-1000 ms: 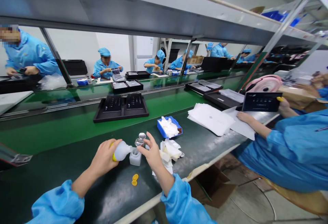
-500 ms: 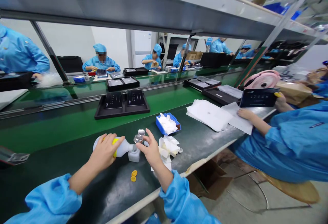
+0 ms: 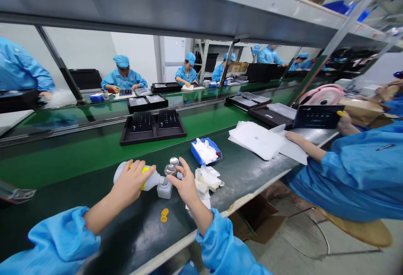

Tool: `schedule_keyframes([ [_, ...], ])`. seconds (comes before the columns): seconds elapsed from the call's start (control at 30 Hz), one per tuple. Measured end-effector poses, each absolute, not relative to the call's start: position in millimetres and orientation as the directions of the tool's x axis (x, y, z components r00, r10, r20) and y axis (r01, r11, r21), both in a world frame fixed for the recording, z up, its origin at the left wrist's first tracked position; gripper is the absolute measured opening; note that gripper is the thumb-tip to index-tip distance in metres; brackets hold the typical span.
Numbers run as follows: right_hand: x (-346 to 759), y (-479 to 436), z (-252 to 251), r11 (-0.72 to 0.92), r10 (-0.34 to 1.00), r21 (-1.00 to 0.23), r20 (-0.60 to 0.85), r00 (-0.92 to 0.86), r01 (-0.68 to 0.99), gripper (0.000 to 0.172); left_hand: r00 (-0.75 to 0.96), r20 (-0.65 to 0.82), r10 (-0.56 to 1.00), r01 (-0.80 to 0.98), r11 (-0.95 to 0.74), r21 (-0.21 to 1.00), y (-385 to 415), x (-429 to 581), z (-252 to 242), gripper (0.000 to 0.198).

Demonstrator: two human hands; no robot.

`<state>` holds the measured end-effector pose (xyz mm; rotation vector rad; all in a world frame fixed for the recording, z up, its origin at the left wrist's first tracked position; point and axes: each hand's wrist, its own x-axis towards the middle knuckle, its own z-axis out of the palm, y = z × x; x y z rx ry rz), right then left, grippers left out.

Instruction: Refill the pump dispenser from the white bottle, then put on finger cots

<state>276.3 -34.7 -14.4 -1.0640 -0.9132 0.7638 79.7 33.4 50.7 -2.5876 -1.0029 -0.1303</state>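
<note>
- A factory line: a dark worktop [image 3: 248, 170] runs beside a green belt [image 3: 63, 157] that carries a black tray [image 3: 153, 127]. People in blue coats work beyond it.
- Near the worktop's front edge, the left hand [image 3: 130, 182] is wrapped closed around a plastic bottle [image 3: 153, 179]. The bottle is tipped almost onto its side, with its spout at the mouth of a small white pot [image 3: 165, 191].
- The bottle looks light and squashy. It is probably best held gently round its middle, since a hard squeeze would likely make it squirt.
- The right hand [image 3: 186, 186], with its wrist bent, appears to pinch a shiny metal cap [image 3: 172, 167] just above the pot. Its other fingers are spread.
- Crumpled wipes [image 3: 206, 179] lie just beside that hand, and a blue tray [image 3: 206, 151] sits further back.
- Yellow rings [image 3: 163, 215] lie nearer the front edge.
- Toward the right end, a co-worker's hand [image 3: 294, 137] rests on white sheets [image 3: 256, 140].
</note>
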Motion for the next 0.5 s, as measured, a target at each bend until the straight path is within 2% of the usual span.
schedule_keyframes([
  [0.5, 277.7, -35.5, -13.8, 0.310, 0.866, -0.948, 0.252, 0.431, -0.069, 0.094, 0.767, 0.121, 0.630, 0.623, -0.686, -0.376, 28.5, 91.2, 69.2, 0.068],
])
